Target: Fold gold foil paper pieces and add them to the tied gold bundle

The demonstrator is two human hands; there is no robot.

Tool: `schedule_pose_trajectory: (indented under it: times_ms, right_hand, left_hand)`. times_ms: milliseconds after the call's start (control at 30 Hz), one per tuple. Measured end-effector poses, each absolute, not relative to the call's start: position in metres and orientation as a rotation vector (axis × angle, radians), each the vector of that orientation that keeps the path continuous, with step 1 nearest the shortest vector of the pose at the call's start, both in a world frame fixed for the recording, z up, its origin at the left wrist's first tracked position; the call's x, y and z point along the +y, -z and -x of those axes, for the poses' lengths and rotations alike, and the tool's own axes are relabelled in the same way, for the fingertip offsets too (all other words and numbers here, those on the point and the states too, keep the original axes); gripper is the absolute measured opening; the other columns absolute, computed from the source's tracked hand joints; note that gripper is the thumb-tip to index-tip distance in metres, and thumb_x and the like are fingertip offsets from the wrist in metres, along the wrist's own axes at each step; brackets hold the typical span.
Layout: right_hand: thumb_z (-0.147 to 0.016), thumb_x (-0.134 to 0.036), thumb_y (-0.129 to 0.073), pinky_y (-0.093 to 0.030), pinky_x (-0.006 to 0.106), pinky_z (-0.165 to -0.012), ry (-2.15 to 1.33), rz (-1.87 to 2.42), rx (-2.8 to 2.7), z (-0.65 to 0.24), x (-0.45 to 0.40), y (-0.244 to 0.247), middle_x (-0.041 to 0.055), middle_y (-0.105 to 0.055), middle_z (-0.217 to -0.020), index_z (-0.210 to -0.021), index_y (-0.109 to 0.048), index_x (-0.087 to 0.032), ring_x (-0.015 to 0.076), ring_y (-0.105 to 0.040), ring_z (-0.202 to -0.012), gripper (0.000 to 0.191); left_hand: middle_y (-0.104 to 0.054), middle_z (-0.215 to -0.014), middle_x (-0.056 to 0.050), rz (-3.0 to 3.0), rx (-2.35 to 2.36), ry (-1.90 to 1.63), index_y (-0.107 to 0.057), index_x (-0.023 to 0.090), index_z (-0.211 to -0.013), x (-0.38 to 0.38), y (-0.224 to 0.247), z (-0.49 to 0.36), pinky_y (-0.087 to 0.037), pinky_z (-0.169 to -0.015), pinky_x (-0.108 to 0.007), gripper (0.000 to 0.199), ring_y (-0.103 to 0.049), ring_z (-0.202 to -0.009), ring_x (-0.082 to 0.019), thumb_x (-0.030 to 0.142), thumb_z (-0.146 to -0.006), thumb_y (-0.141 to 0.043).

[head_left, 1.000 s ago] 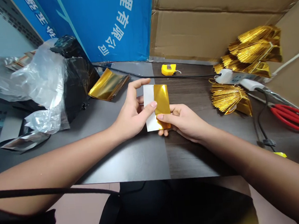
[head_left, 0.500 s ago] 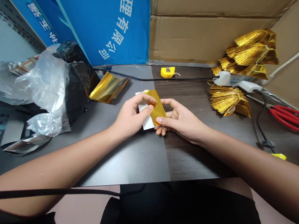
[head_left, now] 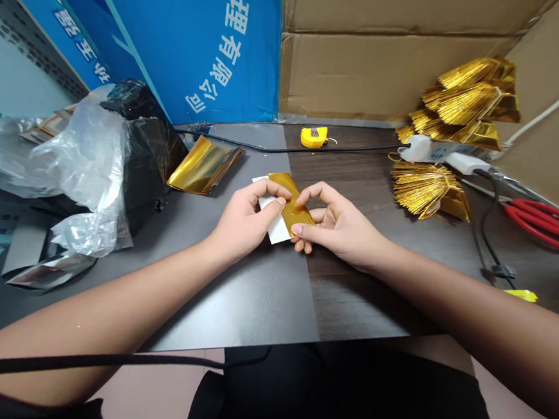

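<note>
A sheet of gold foil paper (head_left: 297, 217), with a white part (head_left: 277, 230) showing at its left, is held between both hands above the desk. My left hand (head_left: 249, 219) pinches it from the left, thumb and forefinger on the gold face. At the right edge, my right hand (head_left: 336, 224) grips the lower corner between thumb and curled fingers, its forefinger bent against the gold side. Whether the white part is a separate sheet or the foil's back, I cannot tell. A stack of gold foil paper (head_left: 203, 166) lies beyond my left hand.
Bundles of folded gold paper (head_left: 425, 188) lie on the right beside a power strip (head_left: 437, 150). A yellow tape measure (head_left: 313, 137) and a black cable (head_left: 352, 148) are at the back. Red-handled scissors (head_left: 546, 224) lie far right; plastic bags (head_left: 86, 160) crowd the left.
My right forefinger has moved from behind the foil's right edge to its front, bending inward. The gold sheet has tilted slightly, and my left hand keeps its pinch.
</note>
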State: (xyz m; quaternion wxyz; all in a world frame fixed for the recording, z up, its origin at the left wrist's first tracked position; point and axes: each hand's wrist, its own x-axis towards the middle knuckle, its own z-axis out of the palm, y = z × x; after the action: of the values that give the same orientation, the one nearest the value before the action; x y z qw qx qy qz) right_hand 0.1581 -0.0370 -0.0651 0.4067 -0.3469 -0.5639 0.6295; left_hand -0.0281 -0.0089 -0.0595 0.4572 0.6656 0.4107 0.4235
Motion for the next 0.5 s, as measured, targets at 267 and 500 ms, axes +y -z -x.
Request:
schedule_pose_trajectory:
  times_ms: [267,500]
  right_hand:
    - [-0.077,-0.029,-0.077,-0.053,0.023,-0.059,-1.513,1.016,-1.524,-0.1588,-0.0358,0.0640,-0.0012,-0.069,-0.070,-0.089,-0.066,-0.015,0.0101,-0.067,-0.060,0.021]
    - [-0.084,-0.033,-0.070,-0.052,0.025,-0.060,-1.415,1.018,-1.710,-0.1632,-0.0375,0.0632,0.0015,-0.070,-0.075,-0.091,-0.065,-0.017,0.0128,-0.068,-0.064,0.019]
  left_hand:
    - [-0.072,-0.096,-0.004,-1.767,1.032,-0.991,-0.068,0.014,-0.095,-0.0044,0.0598,0.0318,-0.047,-0.082,-0.029,0.020,-0.063,-0.087,-0.016,0.031,-0.088,-0.061]
    - [-0.073,-0.105,-0.005,-1.936,1.069,-0.954,-0.065,0.016,-0.101,0.0001,0.0610,0.0358,-0.049,-0.090,-0.033,0.020,-0.066,-0.099,-0.020,0.029,-0.088,-0.059]
